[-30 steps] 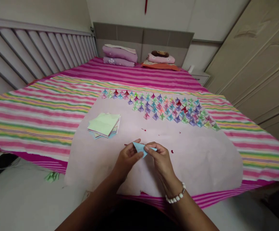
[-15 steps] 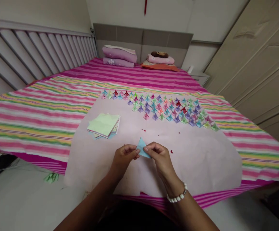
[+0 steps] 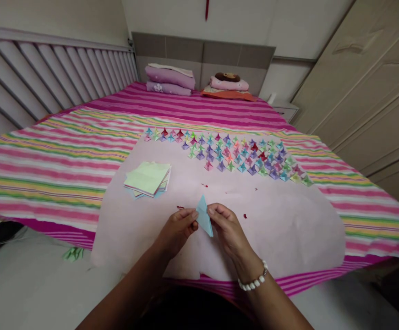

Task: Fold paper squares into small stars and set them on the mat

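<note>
Both hands pinch a small light-blue folded paper [image 3: 204, 217] just above a pale pink sheet [image 3: 288, 229] spread over the bed. My left hand [image 3: 178, 229] grips the paper's left edge with closed fingertips. My right hand [image 3: 228, 229], with a white bead bracelet on its wrist, grips the right edge. The paper stands as a narrow pointed shape, tip up. A stack of square coloured papers [image 3: 148, 178], pale green on top, lies to the left of the hands.
Several small folded paper shapes [image 3: 233, 153] in many colours are laid in rows at the far side of the pink sheet. The striped bedspread [image 3: 48, 156] covers the bed; pillows [image 3: 170, 79] lie by the headboard. A wardrobe [image 3: 367, 78] stands at the right. Green paper scraps [image 3: 73, 252] lie on the floor.
The blue paper has been turned and folded from a flat, wide triangle into a narrower shape standing on end. Both hands have stayed in place, fingers shifting along it.
</note>
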`<state>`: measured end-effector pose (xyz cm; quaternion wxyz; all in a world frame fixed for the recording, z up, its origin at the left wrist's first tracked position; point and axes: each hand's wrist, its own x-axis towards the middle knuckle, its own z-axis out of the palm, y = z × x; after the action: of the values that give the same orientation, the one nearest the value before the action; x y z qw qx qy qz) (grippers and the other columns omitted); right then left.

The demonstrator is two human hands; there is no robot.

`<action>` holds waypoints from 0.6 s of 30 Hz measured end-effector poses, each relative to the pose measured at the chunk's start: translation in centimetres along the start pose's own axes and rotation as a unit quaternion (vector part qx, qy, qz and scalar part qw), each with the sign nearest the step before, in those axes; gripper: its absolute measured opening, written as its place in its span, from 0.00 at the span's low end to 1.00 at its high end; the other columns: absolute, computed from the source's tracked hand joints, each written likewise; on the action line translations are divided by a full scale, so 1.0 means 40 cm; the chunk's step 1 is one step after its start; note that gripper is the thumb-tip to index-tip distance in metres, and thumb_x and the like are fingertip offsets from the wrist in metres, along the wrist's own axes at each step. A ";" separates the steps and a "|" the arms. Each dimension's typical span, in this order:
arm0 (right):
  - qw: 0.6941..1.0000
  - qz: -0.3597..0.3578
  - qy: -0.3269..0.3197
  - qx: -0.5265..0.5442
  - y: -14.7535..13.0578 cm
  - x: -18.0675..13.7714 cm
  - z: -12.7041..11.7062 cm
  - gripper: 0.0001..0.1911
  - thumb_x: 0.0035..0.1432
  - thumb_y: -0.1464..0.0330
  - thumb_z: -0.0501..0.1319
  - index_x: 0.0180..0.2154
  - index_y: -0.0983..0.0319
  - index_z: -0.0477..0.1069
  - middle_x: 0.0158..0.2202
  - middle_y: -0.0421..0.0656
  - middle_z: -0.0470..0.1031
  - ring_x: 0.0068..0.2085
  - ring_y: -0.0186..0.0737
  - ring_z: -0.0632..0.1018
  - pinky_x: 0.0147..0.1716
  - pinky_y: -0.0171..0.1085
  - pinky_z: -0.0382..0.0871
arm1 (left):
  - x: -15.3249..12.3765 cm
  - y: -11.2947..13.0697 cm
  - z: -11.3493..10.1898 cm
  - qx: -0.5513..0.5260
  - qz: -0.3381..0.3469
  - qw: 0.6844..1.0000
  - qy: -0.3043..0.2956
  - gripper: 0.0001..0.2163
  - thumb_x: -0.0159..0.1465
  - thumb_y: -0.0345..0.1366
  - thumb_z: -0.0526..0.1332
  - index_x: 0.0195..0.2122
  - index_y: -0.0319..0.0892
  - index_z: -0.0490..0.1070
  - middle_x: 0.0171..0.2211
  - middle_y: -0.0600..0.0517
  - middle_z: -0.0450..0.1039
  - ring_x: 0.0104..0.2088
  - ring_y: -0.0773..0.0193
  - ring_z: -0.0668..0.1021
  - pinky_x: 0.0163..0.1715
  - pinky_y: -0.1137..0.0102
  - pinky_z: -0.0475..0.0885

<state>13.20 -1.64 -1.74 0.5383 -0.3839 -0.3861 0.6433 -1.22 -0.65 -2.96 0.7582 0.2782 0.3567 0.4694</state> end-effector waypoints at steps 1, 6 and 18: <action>1.000 0.002 -0.001 0.002 0.000 0.000 -0.001 0.08 0.52 0.62 0.66 0.28 0.60 0.75 0.24 0.38 0.72 0.28 0.35 0.69 0.32 0.34 0.63 | 0.000 -0.001 0.000 -0.005 -0.003 1.000 -0.001 0.11 0.48 0.38 0.73 0.27 0.36 0.77 0.24 0.54 0.71 0.24 0.75 0.69 0.28 0.77 0.66; 1.000 0.007 0.005 0.012 0.001 0.002 -0.003 0.08 0.51 0.62 0.67 0.29 0.60 0.76 0.25 0.39 0.74 0.29 0.36 0.71 0.31 0.34 0.64 | 0.001 -0.003 -0.002 -0.020 -0.009 1.000 0.004 0.11 0.47 0.38 0.73 0.26 0.37 0.76 0.24 0.55 0.70 0.24 0.75 0.68 0.28 0.77 0.66; 1.000 0.013 0.022 -0.018 0.001 0.009 -0.010 0.09 0.44 0.64 0.69 0.30 0.61 0.77 0.24 0.39 0.76 0.25 0.34 0.72 0.27 0.34 0.66 | 0.002 -0.001 -0.002 0.073 0.043 0.995 0.048 0.12 0.47 0.38 0.72 0.31 0.38 0.76 0.27 0.53 0.74 0.26 0.73 0.72 0.29 0.76 0.67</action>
<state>13.48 -1.25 -1.97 0.5312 -0.4124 -0.3813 0.6343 -1.23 -0.59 -3.04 0.6969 0.3251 0.4142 0.4869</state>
